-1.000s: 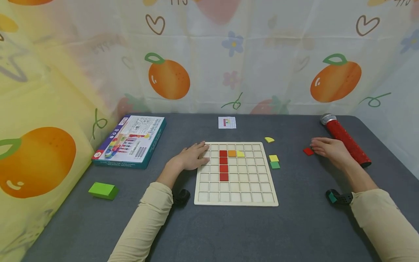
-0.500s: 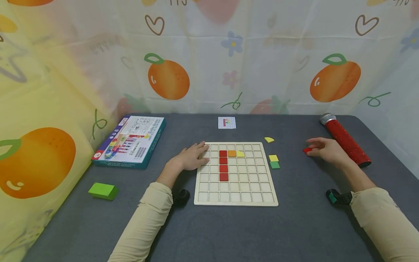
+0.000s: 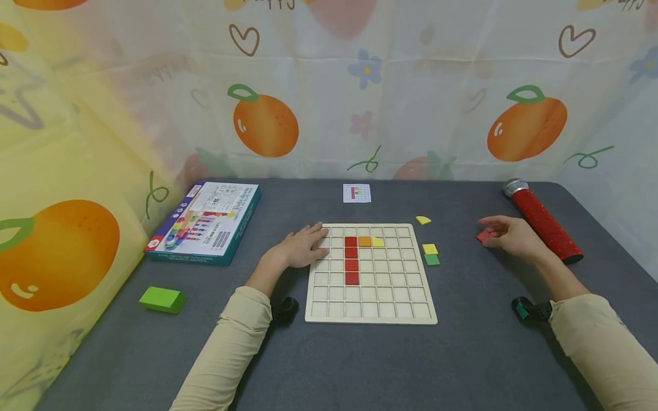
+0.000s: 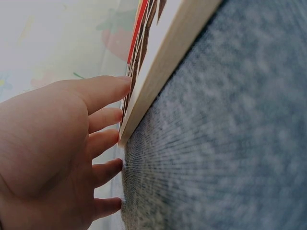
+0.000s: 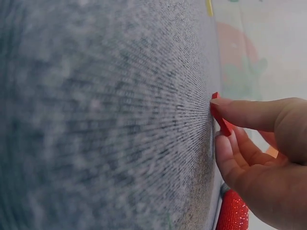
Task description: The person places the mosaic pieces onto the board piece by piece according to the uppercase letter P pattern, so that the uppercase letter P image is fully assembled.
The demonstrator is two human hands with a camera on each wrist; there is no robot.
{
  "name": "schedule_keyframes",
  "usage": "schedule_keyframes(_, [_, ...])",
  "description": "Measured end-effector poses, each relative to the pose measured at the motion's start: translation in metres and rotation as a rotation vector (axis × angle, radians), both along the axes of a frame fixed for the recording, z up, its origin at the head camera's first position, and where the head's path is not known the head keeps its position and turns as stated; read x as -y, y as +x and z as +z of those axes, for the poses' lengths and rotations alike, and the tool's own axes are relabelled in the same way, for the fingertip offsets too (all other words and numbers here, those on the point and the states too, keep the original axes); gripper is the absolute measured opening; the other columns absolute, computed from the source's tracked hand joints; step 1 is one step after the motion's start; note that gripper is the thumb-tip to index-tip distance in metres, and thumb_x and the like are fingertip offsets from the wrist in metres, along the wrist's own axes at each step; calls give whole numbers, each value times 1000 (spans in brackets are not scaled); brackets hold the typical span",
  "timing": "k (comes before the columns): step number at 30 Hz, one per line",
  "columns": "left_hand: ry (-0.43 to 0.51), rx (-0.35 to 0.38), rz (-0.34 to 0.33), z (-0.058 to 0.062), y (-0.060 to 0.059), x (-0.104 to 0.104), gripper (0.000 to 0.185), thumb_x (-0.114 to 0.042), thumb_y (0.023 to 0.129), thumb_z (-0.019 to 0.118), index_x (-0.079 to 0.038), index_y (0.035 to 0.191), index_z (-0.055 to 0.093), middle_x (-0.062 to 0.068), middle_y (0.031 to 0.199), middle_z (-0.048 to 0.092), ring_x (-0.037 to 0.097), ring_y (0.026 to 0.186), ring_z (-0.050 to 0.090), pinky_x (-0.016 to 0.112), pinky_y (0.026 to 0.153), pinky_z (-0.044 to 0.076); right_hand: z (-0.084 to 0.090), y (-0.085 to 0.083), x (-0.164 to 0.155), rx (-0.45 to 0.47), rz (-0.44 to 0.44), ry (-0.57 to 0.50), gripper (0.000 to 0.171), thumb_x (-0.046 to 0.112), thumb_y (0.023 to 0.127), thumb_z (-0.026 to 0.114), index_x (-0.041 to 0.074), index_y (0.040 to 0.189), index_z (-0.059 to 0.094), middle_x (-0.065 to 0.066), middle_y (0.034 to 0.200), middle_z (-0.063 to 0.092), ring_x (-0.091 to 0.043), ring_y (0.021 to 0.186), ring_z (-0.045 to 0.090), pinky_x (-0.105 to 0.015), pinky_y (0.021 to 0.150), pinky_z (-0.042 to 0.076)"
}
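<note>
A pale wooden grid board (image 3: 371,314) lies mid-table with a column of red tiles (image 3: 351,259), an orange tile (image 3: 364,241) and a yellow tile (image 3: 377,241) in its cells. My left hand (image 3: 303,244) lies flat with straight fingers on the board's left edge (image 4: 158,72). To the right of the board, my right hand (image 3: 506,234) pinches a small red tile (image 3: 484,235) between thumb and fingers, tipped up off the cloth (image 5: 219,117). Loose yellow (image 3: 429,248), green (image 3: 432,259) and curved yellow (image 3: 423,220) tiles lie beside the board's right edge.
A red glitter tube (image 3: 544,221) lies just behind my right hand. A game box (image 3: 205,221) sits at the left, a green block (image 3: 162,299) near the front left, a small pattern card (image 3: 356,192) behind the board. A fruit-print curtain surrounds the grey table (image 3: 462,354).
My right hand went from touching the flat red tile to pinching it and tipping it up off the table. The left hand has stayed on the board's edge.
</note>
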State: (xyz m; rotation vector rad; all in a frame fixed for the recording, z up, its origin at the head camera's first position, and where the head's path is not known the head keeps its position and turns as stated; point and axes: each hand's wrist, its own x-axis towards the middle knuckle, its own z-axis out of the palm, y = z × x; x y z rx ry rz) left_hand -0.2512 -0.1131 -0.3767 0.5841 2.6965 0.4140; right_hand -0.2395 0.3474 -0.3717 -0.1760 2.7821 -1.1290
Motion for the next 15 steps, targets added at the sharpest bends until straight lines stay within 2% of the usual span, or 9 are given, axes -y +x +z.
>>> schedule_keyframes(5, [2, -4, 1, -1, 0, 0, 64, -38, 100, 47, -12, 153, 22, 10, 158, 12, 31, 143, 9, 56, 110, 10, -1, -1, -1, -21, -17, 19, 47, 1, 87, 67, -9, 129, 50, -22, 108, 57, -21, 88, 54, -23, 67, 47])
schedule_keyframes(10, [5, -4, 2, -1, 0, 0, 64, -37, 100, 47, -12, 153, 22, 10, 158, 13, 31, 143, 9, 56, 110, 10, -1, -2, -2, -5, -30, 83, 42, 7, 90, 66, -7, 127, 54, -25, 111, 56, -31, 96, 52, -29, 71, 45])
schedule_keyframes(15, [8, -1, 2, -1, 0, 0, 63, -37, 100, 47, -12, 153, 22, 10, 158, 12, 31, 143, 9, 55, 111, 10, 1, -1, -1, -24, -45, 112, 38, 15, 93, 64, -6, 124, 58, -24, 108, 61, -26, 88, 56, -28, 67, 46])
